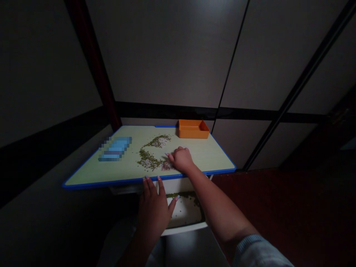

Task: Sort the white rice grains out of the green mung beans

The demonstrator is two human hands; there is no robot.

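Small green grains like mung beans (148,158) lie scattered in a curved band on the pale tabletop (91,172), with whitish and reddish bits mixed in. My right hand (182,158) rests at the right end of this band, its fingers curled and the thumb side toward the grains; whatever is inside it is hidden. Beside it is a reddish patch of small pieces (167,165). At the table's front edge my left hand (154,202) has its fingers spread, fingertips touching the blue rim and the thumb over the pulled-out drawer (185,227). More green grains (180,194) lie in that drawer.
An orange open box (194,132) stands at the table's back right. A blurred light-blue rectangle (115,149) lies on the left side. Wall panels (167,55) rise directly behind the table, and dark red floor (258,207) shows at right.
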